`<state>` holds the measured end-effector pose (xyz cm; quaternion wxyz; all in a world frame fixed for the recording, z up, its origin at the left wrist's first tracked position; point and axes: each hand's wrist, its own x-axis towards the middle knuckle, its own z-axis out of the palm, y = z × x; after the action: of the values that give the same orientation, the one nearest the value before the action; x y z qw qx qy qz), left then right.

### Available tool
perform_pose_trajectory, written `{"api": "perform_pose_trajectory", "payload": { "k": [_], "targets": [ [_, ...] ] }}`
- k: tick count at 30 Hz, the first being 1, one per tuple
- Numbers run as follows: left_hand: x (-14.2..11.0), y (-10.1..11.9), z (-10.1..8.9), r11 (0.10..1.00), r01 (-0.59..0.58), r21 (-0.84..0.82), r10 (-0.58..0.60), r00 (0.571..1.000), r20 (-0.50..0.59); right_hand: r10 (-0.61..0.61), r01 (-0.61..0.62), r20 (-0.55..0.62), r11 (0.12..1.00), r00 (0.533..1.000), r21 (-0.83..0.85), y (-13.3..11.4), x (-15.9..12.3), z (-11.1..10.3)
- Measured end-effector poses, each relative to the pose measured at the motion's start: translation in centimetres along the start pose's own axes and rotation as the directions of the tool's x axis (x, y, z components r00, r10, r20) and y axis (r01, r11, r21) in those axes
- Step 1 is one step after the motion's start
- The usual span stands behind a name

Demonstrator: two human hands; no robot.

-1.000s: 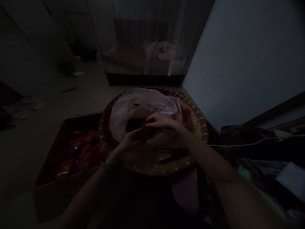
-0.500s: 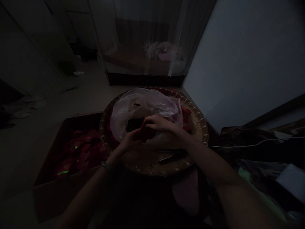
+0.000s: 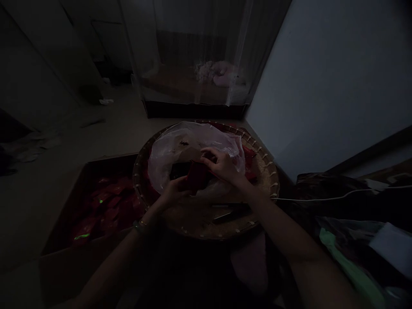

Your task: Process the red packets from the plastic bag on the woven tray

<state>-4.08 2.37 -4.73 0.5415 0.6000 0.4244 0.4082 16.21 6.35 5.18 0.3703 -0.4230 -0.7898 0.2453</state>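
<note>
My left hand is closed on the lower left edge of a small dark red packet, held over a round woven bamboo tray. At the packet's upper right is my right hand, its fingers bent and pinched together; what they hold, if anything, is too dark to make out. Behind both hands a clear plastic bag lies spread open, with dark contents inside. A knife or similar blade rests on the tray near my right forearm.
To the left stands a cardboard box full of red packets. More red packets lie on the tray's right side. A white cable runs across the right. A curtained bed and a white wall bound the far side.
The packet has turned from edge-on to show its broad face. My right hand has moved slightly right, away from the left hand, which stays at the packet.
</note>
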Motion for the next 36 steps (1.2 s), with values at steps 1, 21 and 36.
{"api": "perform_pose_trajectory", "payload": {
  "k": [1,21,36],
  "targets": [
    [-0.1,0.3,0.2,1.000,0.001,0.009,-0.001,1.000,0.000,0.018,-0.018,-0.036,1.000,0.999,-0.014,0.0,-0.1,0.0],
    [-3.2,1.4,3.7,0.967,0.251,-0.055,-0.246,0.967,0.071,0.111,-0.113,0.107,0.994,0.988,0.010,2.6,-2.4,2.0],
    [-2.9,-0.2,3.3,0.950,0.266,-0.163,-0.272,0.962,-0.016,0.266,0.036,0.622,0.903,0.736,-0.428,5.9,-12.3,-0.1]
  ]
}}
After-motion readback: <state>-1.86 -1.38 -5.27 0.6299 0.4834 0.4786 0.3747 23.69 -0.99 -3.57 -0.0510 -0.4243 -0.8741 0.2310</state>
